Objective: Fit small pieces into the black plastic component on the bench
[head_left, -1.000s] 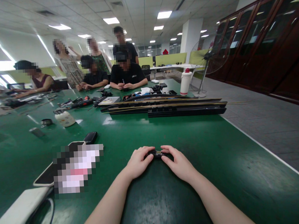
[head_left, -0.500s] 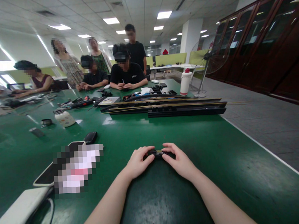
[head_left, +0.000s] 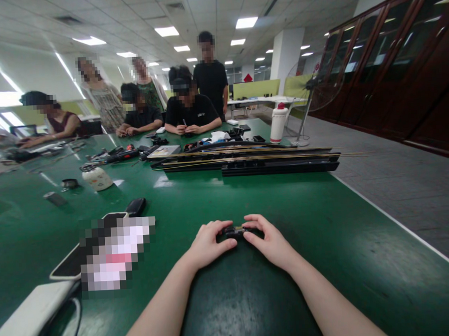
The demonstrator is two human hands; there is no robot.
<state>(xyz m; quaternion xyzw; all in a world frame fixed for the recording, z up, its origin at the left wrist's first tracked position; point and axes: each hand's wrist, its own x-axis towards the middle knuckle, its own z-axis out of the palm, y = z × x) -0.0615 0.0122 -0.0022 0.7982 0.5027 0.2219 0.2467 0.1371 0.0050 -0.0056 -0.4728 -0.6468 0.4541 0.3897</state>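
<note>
A small dark, elongated object [head_left: 235, 231] with a yellowish strip along its top lies between my hands, low over the green table; its exact kind is too small to make out. My left hand [head_left: 208, 243] is at its left end, thumb stretched out on the near side and apart from it, index finger reaching over the far side. At the right end, my right hand [head_left: 269, 240] has its thumb on the near side and bent fingers beyond, gripping that end. Part of the object is hidden behind the fingers.
Left on the green table [head_left: 286, 200] lie a dark tablet-like device [head_left: 73, 256], a black case [head_left: 136, 206] and a white box [head_left: 27, 318] with a cable. Black rails [head_left: 280, 168] and thin rods lie ahead, near a white bottle [head_left: 278, 124]. Several people sit or stand beyond.
My left thumb has moved off the dark object, toward me and slightly right. The right hand has hardly moved. A standing person in the background has shifted right.
</note>
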